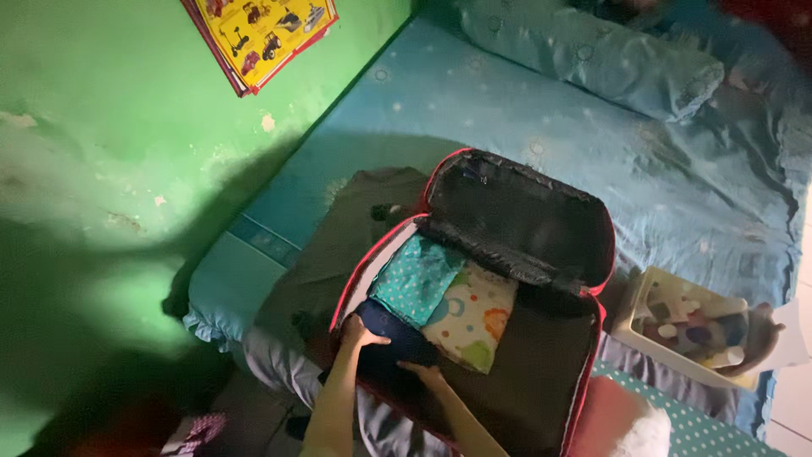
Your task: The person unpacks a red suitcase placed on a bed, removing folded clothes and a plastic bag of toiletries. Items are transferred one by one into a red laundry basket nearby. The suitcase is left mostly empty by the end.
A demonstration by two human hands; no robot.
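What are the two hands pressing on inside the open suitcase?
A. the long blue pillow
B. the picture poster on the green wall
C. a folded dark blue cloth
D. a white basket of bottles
C: the left hand and right hand both rest on the folded dark blue cloth in the suitcase, beside the teal dotted cloth.

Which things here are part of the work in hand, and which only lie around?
In the work:
left hand and right hand, both on the dark blue folded cloth
open suitcase
teal dotted cloth
white patterned cloth

Lying about:
white basket of small bottles
blue pillow
picture poster on the green wall
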